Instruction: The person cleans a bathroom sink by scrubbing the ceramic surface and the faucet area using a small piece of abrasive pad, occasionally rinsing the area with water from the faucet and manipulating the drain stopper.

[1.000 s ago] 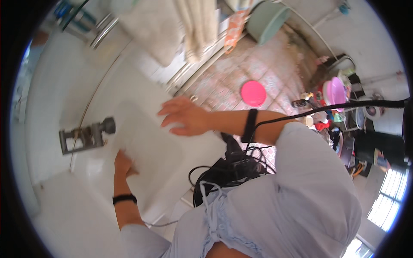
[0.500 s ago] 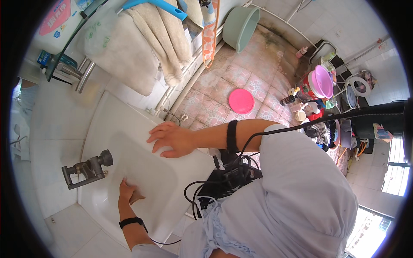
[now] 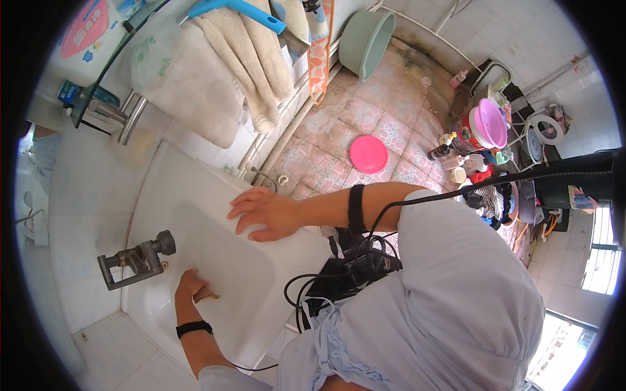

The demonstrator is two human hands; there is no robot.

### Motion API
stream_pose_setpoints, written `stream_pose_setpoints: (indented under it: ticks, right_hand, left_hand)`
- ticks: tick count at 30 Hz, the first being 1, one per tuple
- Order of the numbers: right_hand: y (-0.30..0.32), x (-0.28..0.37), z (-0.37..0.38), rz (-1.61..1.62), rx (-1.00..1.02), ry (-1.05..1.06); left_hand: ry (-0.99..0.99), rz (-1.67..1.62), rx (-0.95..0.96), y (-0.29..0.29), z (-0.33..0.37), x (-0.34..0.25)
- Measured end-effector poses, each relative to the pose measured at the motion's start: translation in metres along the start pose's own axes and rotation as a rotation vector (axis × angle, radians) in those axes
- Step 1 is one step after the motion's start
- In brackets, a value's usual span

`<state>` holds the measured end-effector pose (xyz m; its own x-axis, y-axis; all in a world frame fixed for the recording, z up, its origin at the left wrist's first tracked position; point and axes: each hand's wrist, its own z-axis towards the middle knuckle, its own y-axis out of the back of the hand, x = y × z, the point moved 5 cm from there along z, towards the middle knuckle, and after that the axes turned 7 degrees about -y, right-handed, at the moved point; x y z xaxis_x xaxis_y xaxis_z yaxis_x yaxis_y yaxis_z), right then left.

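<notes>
The bare left hand (image 3: 190, 285) is low inside the glossy white ceramic washbasin (image 3: 287, 264); whether it grips anything cannot be told. The bare right hand (image 3: 268, 214), fingers spread, is at the basin's edge, the 2 hands apart. Beyond: a dark-grey metal tap (image 3: 138, 260), then a round bright-pink plastic disc (image 3: 369, 154).

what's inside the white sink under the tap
Inside the sink is the left hand; whether it holds anything is unclear. The white basin shows around it, but whatever lies beneath the hand is covered.
</notes>
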<state>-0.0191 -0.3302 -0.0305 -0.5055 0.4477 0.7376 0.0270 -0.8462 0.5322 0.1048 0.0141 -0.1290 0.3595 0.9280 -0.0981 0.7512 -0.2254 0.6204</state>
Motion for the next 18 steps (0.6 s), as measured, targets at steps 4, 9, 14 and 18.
stream_pose_setpoints:
  ticks: [4,9,14,18]
  right_hand:
    - [-0.001,-0.003,0.000,0.012,0.013,-0.036]
    - [-0.001,-0.002,0.000,0.008,-0.005,-0.016]
    - [-0.002,-0.004,-0.001,0.016,-0.006,-0.018]
    - [-0.001,-0.006,-0.002,0.023,-0.013,-0.025]
  left_hand:
    - [-0.032,-0.021,0.013,0.004,0.005,0.000]
    - [-0.025,-0.057,0.005,0.004,0.005,0.007]
    - [-0.073,0.097,0.029,0.010,0.001,-0.010]
    - [-0.010,0.000,0.031,0.019,-0.007,-0.020]
